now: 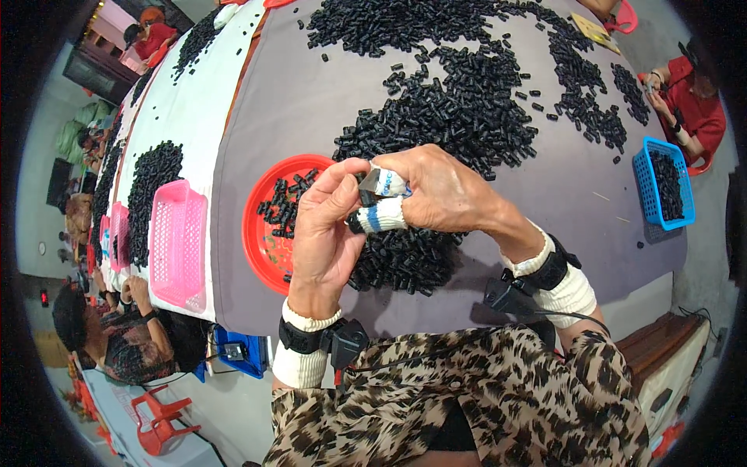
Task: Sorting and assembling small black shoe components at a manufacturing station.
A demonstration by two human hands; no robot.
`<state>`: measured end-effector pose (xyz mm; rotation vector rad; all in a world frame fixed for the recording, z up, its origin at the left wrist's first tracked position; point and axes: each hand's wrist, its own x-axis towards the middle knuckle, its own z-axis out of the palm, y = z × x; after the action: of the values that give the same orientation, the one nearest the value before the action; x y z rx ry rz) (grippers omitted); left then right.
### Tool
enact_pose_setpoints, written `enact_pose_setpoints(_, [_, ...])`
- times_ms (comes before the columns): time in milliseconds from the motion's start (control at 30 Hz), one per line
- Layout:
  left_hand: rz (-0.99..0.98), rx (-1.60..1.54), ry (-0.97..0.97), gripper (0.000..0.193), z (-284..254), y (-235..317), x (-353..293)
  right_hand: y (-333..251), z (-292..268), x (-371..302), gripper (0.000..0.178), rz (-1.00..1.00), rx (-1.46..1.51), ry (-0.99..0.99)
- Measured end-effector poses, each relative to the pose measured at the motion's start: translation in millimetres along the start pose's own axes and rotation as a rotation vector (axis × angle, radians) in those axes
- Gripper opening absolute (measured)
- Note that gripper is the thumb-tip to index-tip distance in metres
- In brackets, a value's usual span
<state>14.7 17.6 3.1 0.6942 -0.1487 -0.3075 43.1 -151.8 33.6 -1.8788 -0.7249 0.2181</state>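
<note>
Both my hands meet over a pile of small black ribbed plastic parts (405,261). My left hand (323,222) has its thumb and index finger pinched on a small black plastic part (366,196), mostly hidden by the fingers. My right hand (451,191) is closed on a small tool with a dark flat tip and a white wrapping (391,184); the tip touches or lies very near the black part. A white knit cover with a blue stripe (381,215) sits on a right finger. Beside my left hand stands a round red tray (253,226) with black parts in it.
Larger heaps of black parts (459,101) spread over the grey table (272,101). A blue basket (661,222) of parts stands at the right edge, near a person in red (696,109). At left are a pink basket (177,249) and another person's hands (136,294).
</note>
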Motion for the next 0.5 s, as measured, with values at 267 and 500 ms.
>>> enact_pose_setpoints(267, [-0.007,-0.006,-0.006,0.026,5,2,1,9,2,-1,0.033,0.003,-0.035,0.03])
enact_pose_setpoints(500, [-0.002,0.041,0.044,0.021,9,0,1,11,2,-2,0.034,-0.055,-0.027,0.017])
